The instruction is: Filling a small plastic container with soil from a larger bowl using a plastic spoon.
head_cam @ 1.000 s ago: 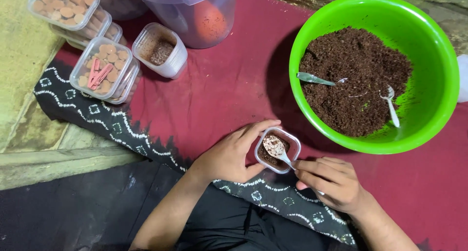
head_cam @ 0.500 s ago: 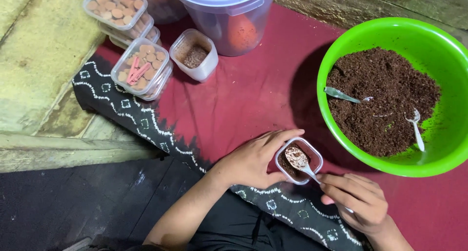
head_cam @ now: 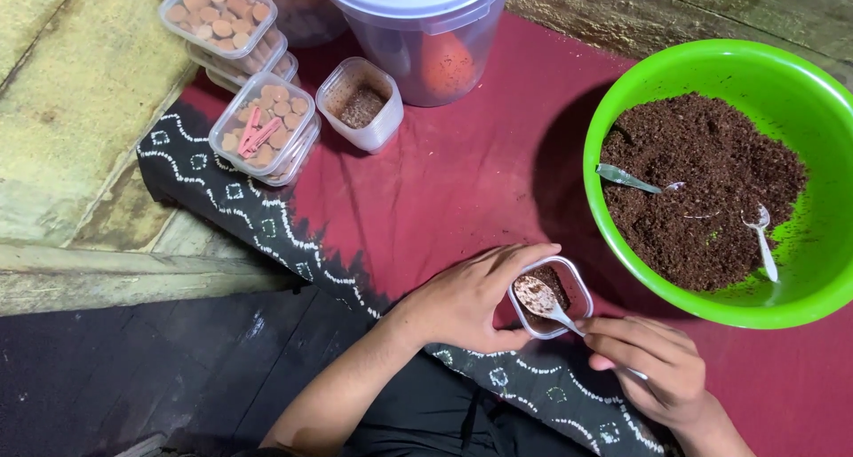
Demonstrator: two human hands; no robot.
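Seen from the head camera, a person sits over a dark red cloth (head_cam: 462, 182) with a black, white-patterned border, spread on a floor of worn stone slabs (head_cam: 71, 111) at the left of the frame. At lower centre the left hand (head_cam: 462, 302) curls around a small clear plastic tub (head_cam: 551, 297) holding dark soil, steadying it on the cloth. Just right of it, the right hand (head_cam: 653, 368) has its fingers pinched on the handle of a small metal spoon (head_cam: 542, 299), whose soil-dusted bowl rests over the tub. At the right edge stands a bright green plastic bowl (head_cam: 800, 75) of dark soil with two more spoons lying in it. Upper left, stacked clear boxes of round brownish discs (head_cam: 267, 128) sit beside another open tub of soil (head_cam: 360, 103) and a large lidded clear container (head_cam: 418, 31).
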